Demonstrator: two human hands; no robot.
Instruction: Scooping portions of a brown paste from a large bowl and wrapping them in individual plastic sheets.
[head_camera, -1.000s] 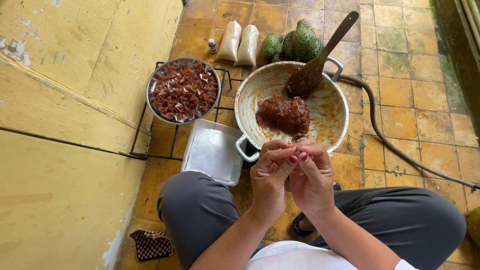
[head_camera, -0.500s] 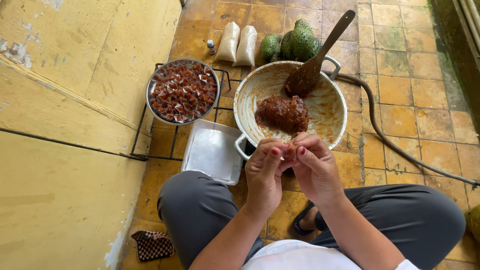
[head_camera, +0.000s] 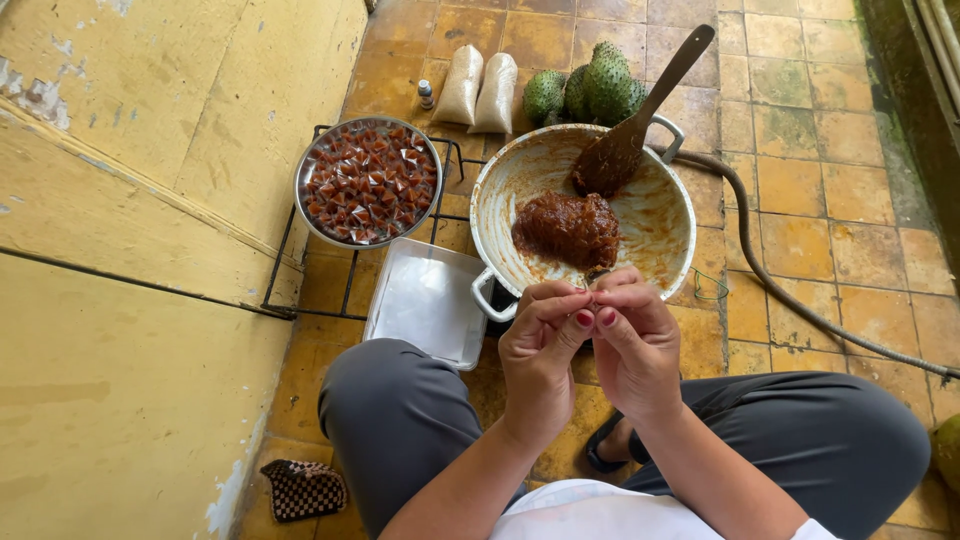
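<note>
A round metal bowl (head_camera: 368, 180) at left is full of small wrapped reddish sweets. Beside it lies a flat tray (head_camera: 428, 303), then a wide pot (head_camera: 655, 235) holding brown paste (head_camera: 568, 228) and a wooden spoon (head_camera: 628, 135). Left hand (head_camera: 538, 350) and right hand (head_camera: 634, 345) meet over the pot's near rim, fingertips pinched together on something too small to make out.

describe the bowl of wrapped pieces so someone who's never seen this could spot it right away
Start at the big white pan with the lump of brown paste, on the tiled floor just beyond the person's hands. To its left, resting on a black wire rack by the yellow wall, is a smaller round metal bowl. It alone is filled with many small reddish-brown wrapped pieces; the flat tray below it holds none.
</note>
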